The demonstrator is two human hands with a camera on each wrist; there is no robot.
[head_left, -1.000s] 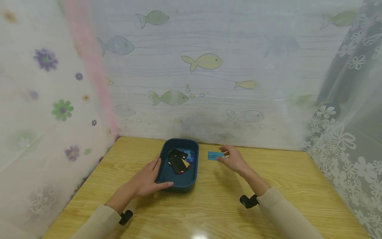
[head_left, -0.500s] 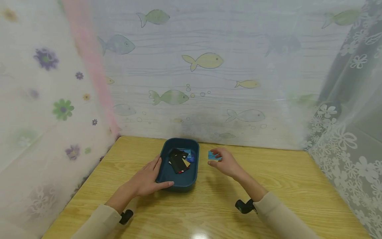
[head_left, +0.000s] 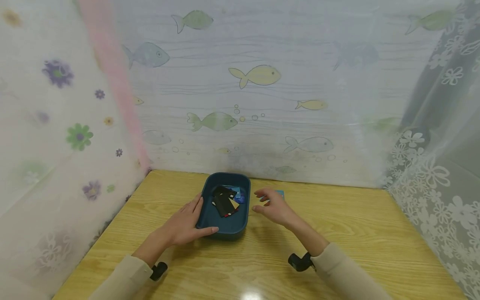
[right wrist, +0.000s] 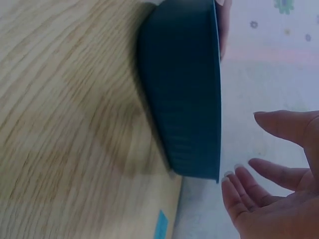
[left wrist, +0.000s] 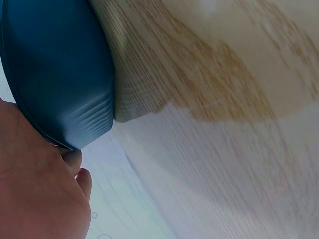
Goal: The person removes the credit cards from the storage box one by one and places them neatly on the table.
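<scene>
In the head view my left hand (head_left: 181, 225) rests at the left side of a dark blue plastic bin (head_left: 225, 228). Its fingers lie along the left rim and its thumb reaches over the near corner. Inside the bin is a small pile of cards, with a black card (head_left: 223, 206) on top and a blue card (head_left: 236, 192) behind. My right hand (head_left: 275, 208) hovers just right of the bin, fingers apart and holding nothing. Beyond it a light blue card (head_left: 280, 193) lies on the table, partly hidden by the hand.
The wood-grain table (head_left: 337, 233) reaches back to a fish-print curtain (head_left: 262, 125). A flower-print curtain (head_left: 56, 166) hangs at the left and a sheer floral one (head_left: 435, 179) at the right. Black wrist cameras are worn under both sleeves.
My right hand has moved left from the light blue card towards the bin. That card stays on the table. My left hand and the bin have not visibly moved.
</scene>
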